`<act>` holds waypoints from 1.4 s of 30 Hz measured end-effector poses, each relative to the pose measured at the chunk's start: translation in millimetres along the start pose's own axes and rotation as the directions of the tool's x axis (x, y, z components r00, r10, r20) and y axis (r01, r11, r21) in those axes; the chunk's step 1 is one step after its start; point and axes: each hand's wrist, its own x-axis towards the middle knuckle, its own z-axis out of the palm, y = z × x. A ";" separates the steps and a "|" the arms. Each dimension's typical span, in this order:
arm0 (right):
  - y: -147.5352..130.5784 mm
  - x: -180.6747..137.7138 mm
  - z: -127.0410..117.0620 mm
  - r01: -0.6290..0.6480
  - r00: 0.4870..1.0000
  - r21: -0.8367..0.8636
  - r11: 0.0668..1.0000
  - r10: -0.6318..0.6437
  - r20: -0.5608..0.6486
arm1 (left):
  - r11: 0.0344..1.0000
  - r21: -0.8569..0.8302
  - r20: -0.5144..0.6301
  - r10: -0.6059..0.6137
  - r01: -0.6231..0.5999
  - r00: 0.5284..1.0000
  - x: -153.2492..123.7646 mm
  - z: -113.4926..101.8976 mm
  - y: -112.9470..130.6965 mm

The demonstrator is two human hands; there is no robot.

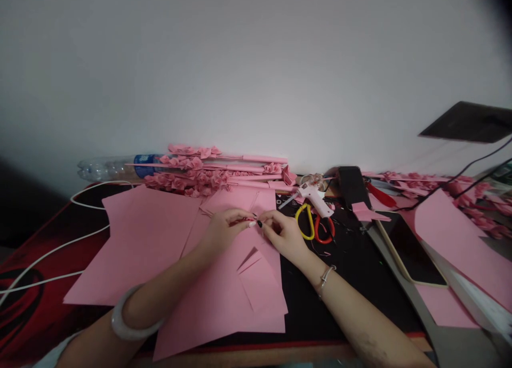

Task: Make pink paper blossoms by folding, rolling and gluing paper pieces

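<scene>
My left hand (pixel 224 230) and my right hand (pixel 285 233) meet over a spread of pink paper sheets (pixel 160 240) on the desk. Both pinch a small pink paper piece (pixel 253 219) between their fingertips; its shape is too small to make out. A thin pink stick (pixel 208 212) runs left from under my left fingers. A pale bangle circles my left forearm and a thin bracelet my right wrist.
Finished pink paper flower stems (pixel 208 172) and a plastic bottle (pixel 116 167) lie along the wall. A white glue gun (pixel 316 195), yellow-and-red scissors (pixel 316 225), a tablet (pixel 412 250), white cables (pixel 52 250) and more pink paper (pixel 456 240) surround the hands.
</scene>
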 end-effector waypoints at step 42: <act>1.1 12.1 -12.8 -0.427 0.897 0.404 0.809 0.323 0.302 | 0.946 -0.274 0.098 -0.154 0.176 0.983 -3.6 10.8 -7.8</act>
